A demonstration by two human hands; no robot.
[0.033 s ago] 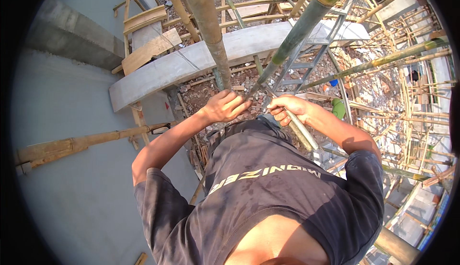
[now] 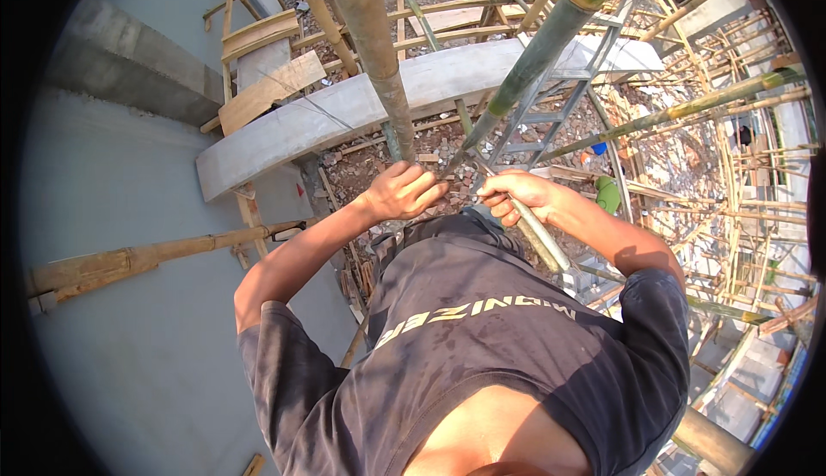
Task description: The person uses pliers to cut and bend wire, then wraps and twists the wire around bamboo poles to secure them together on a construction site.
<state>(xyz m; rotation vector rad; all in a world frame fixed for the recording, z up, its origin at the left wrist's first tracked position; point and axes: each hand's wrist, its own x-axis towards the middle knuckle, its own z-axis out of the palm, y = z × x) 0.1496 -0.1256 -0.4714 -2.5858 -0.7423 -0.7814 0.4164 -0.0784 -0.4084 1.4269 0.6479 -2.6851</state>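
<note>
My left hand (image 2: 404, 190) is closed, its fingers curled together just below the foot of a thick brown bamboo pole (image 2: 385, 71). What those fingers pinch, if anything, is too small to make out. A short gap away, my right hand (image 2: 519, 194) is also closed, thumb and forefinger pressed together toward the left hand. Beside its curled fingers a slim pale pole (image 2: 542, 242) slants down to the right; whether the hand grips it I cannot tell. A greenish bamboo pole (image 2: 535, 71) slopes down to a point between and beyond both hands.
A curved concrete beam (image 2: 284, 142) crosses ahead, with a metal ladder (image 2: 544, 118) beside it. Rubble (image 2: 348, 170) covers the ground below. A grey wall (image 2: 129, 200) stands at left, where a bamboo pole (image 2: 172, 252) juts inward. Bamboo scaffolding (image 2: 731, 209) fills the right side.
My left hand and forearm have shifted very slightly to the left. The right hand stays almost in place, beside the pale pole.
</note>
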